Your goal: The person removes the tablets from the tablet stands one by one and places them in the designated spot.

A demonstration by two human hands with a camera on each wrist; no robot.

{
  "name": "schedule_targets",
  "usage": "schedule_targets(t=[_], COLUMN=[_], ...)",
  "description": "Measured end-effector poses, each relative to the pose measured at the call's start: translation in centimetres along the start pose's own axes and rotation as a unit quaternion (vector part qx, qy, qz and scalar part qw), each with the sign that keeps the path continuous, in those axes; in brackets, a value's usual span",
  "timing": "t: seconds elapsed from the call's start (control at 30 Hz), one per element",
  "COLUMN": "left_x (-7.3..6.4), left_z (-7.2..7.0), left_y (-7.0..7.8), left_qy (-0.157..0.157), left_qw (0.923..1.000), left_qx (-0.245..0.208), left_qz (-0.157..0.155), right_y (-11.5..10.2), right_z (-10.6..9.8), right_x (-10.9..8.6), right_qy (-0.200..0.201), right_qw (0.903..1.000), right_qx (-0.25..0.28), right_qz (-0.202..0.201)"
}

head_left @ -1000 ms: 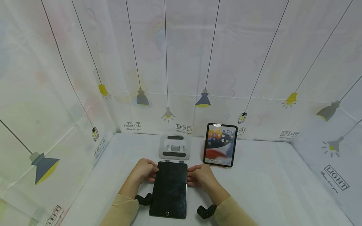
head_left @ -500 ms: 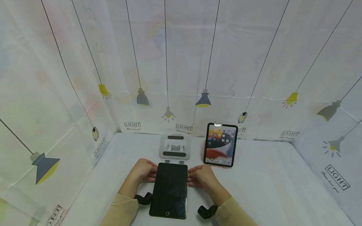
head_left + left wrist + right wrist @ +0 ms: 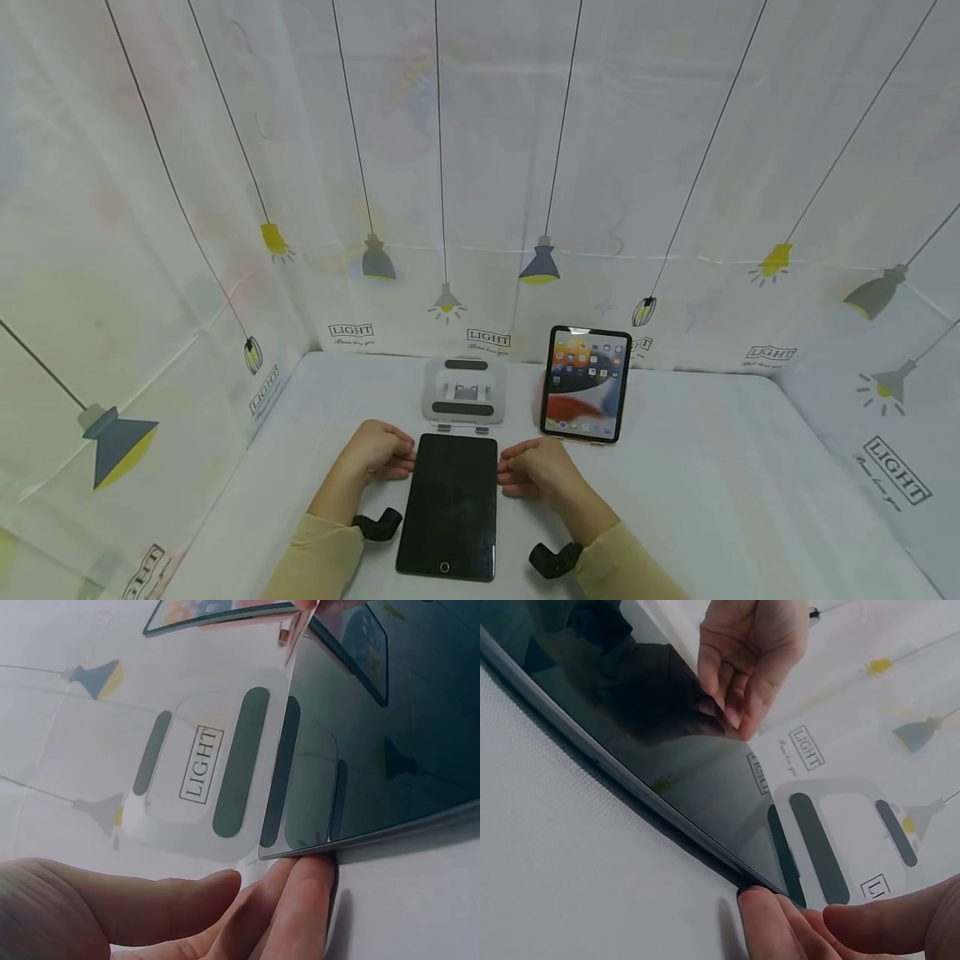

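- Left hand (image 3: 382, 450): fingers extended against the far-left corner of the black tablet (image 3: 450, 508), thumb off it, so touching rather than gripping.
- Right hand (image 3: 536, 468): much the same at the far-right corner, thumb likewise clear.
- Fingertip contact is hard to judge from the head; both wrist views show it at the tablet's edge.
- Only the head view shows the black tablet whole, on the white table (image 3: 697, 483) between the hands, round button (image 3: 445, 567) at the near end.
- The left wrist view shows dark strips (image 3: 242, 763) mirrored in the glass; the right, the left hand and "LIGHT".
- Just beyond: a stand (image 3: 465, 392), its hinged middle plain only from the head.
- Farther right, a second tablet (image 3: 583, 383) stands propped, app icons lit.
- Boxed "LIGHT" repeats along the backdrop (image 3: 487, 125); the script beneath is too small to read.
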State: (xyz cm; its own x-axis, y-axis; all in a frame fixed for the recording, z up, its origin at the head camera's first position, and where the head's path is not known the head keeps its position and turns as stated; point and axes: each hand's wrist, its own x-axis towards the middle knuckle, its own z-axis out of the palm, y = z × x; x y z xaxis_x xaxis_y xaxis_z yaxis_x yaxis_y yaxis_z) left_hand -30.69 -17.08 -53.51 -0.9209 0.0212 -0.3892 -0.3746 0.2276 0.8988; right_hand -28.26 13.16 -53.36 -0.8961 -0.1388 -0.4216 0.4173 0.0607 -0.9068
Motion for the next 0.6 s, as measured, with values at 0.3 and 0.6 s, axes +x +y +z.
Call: schedule_targets(t=[0.3,0.6], left_x=[-0.1,-0.3], left_z=[-0.4,-0.6], left_y=[0.2,0.5], left_qy=[-0.01,-0.006], left_qw=[0.9995,0.9996], left_qx=[-0.024,-0.018], left_qz=[-0.017,-0.022], right_y=[0.1,-0.3], right_z=[-0.1,-0.1], right_x=[-0.5,-1.1], right_qy=[0.001,0.002], right_qw=[1.0,0.9999], right_qx=[0.005,0.005], right_qz=[0.004,0.009])
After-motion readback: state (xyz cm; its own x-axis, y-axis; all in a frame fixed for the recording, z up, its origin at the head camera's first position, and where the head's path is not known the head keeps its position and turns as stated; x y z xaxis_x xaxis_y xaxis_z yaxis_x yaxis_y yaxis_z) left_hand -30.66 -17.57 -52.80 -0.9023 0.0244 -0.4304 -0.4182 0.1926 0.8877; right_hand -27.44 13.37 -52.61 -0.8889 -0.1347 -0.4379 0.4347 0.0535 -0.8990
